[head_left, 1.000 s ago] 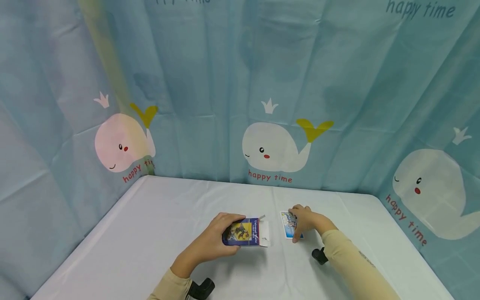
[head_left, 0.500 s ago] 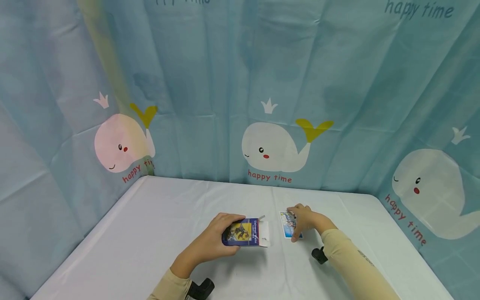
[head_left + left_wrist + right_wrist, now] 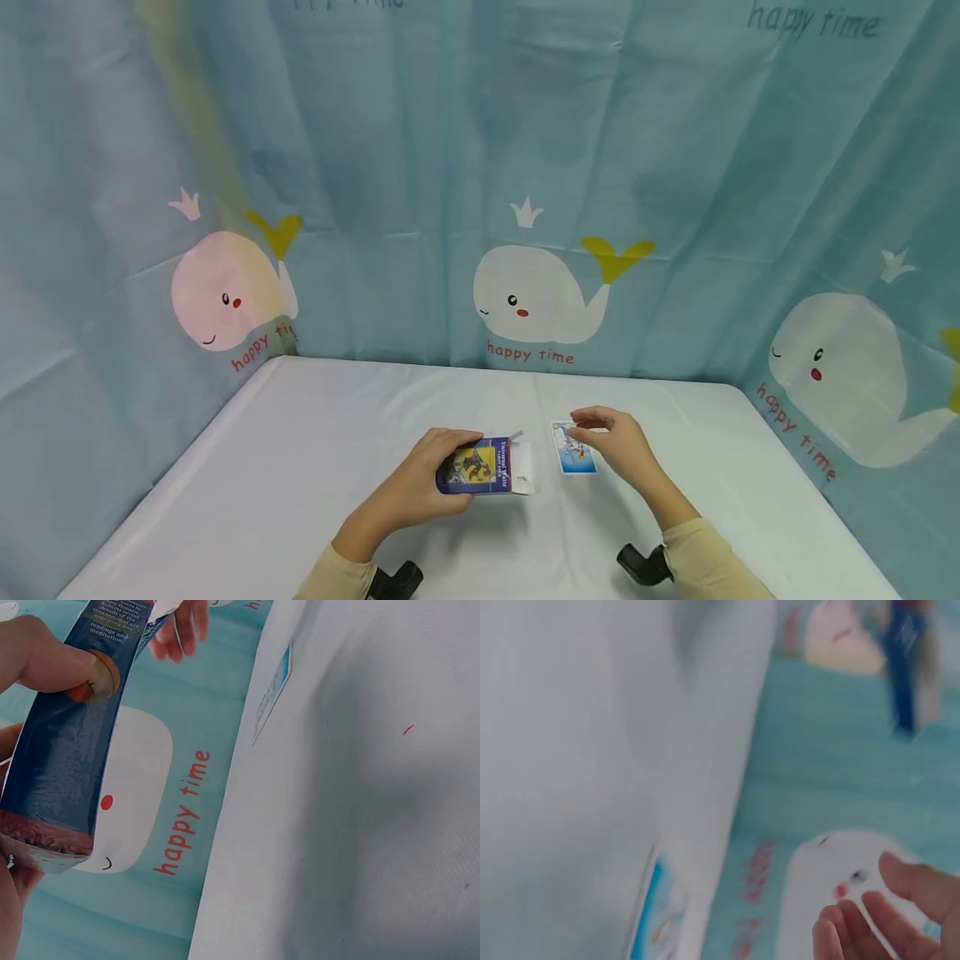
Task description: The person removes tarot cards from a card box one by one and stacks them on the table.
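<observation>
My left hand (image 3: 408,493) grips a dark blue tarot card box (image 3: 472,467) from its left side, thumb along the near edge and fingers over the far edge. Its white end flap (image 3: 522,468) stands unfolded on the right. In the left wrist view the thumb presses the narrow side of the box (image 3: 64,765). A card or small stack of cards (image 3: 577,460), blue and white, lies face up on the table right of the box. My right hand (image 3: 628,450) hovers over its right edge with loosely bent fingers and nothing between them, as the right wrist view (image 3: 922,904) shows.
A white cloth covers the table (image 3: 337,433). Behind it hangs a blue-green curtain (image 3: 390,292) printed with whales. Black camera mounts (image 3: 643,565) sit at both wrists, under beige sleeves (image 3: 712,558).
My right hand has let go of the card and lifted off it, turning so more of the card shows. The left hand still holds the box in place. The head view has shifted slightly.
</observation>
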The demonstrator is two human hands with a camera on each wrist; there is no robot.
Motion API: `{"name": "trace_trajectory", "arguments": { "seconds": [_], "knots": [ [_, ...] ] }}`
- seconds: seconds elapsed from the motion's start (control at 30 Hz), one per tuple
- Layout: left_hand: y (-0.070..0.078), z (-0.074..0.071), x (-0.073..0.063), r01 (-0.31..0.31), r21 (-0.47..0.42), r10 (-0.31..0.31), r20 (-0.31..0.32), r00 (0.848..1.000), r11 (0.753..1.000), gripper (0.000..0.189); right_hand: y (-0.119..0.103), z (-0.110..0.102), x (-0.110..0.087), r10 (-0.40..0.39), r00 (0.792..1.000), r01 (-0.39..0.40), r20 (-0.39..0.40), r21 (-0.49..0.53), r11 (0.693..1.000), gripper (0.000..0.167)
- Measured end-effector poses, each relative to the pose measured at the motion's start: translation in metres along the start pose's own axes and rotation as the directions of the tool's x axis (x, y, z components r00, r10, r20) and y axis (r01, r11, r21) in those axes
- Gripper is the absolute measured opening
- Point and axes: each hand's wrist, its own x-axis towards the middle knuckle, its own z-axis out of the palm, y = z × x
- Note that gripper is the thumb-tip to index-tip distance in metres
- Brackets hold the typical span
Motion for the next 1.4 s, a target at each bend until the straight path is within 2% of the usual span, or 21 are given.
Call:
{"name": "trace_trajectory", "arguments": {
  "seconds": [0.17, 0.3, 0.4, 0.6, 0.83, 1.4],
  "knots": [
    [-0.001, -0.003, -0.002, -0.012, 0.010, 0.012, -0.013, 1.000, 1.000, 0.071, -0.021, 0.007, -0.025, 0.034, 0.999, -0.031, -0.021, 0.155, 0.987, 0.027],
    [-0.002, -0.003, 0.000, -0.028, 0.011, 0.028, -0.007, 1.000, 1.000, 0.071, -0.030, 0.012, -0.037, 0.045, 0.999, -0.039, -0.021, 0.260, 0.965, 0.024],
    [-0.002, -0.003, 0.001, -0.036, 0.017, 0.036, -0.005, 0.999, 0.999, 0.071, -0.036, 0.016, -0.043, 0.045, 0.999, -0.037, -0.021, 0.301, 0.953, 0.024],
    [-0.002, -0.001, 0.000, -0.034, 0.026, 0.034, 0.000, 0.999, 0.999, 0.071, -0.045, 0.021, -0.051, 0.057, 0.998, -0.051, -0.011, 0.318, 0.947, 0.021],
    [-0.002, 0.002, 0.001, -0.036, 0.028, 0.036, 0.004, 0.999, 0.999, 0.071, -0.056, 0.027, -0.059, 0.076, 0.996, -0.057, -0.051, 0.307, 0.950, 0.020],
    [0.005, 0.003, 0.000, -0.012, 0.008, 0.012, 0.020, 1.000, 1.000, 0.071, -0.068, 0.045, -0.053, 0.134, 0.991, -0.126, -0.007, 0.304, 0.944, 0.020]
  ]
}}
